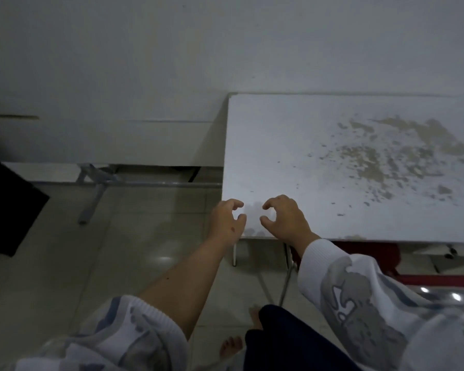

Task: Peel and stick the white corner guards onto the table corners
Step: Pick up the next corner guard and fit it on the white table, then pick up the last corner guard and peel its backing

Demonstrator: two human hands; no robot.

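Scene: white worktop (346, 145) fills right of frame, its near-left corner at lower centre | Left hand (227, 219) and right hand (284, 219) flank that corner, fingers curled, thumbs and forefingers apart, seemingly gripping nothing | Corner guard (252, 218): faint white shape between hands, likely already on the corner; uncertain | Both hands equally near.

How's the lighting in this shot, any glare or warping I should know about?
Head view: dim and bluish overall; bright ceiling-light glare on the glossy tiled floor and lower right; wide-angle bending of the worn white tabletop edges; soft focus, so no white corner guard shows between the left hand and right hand.
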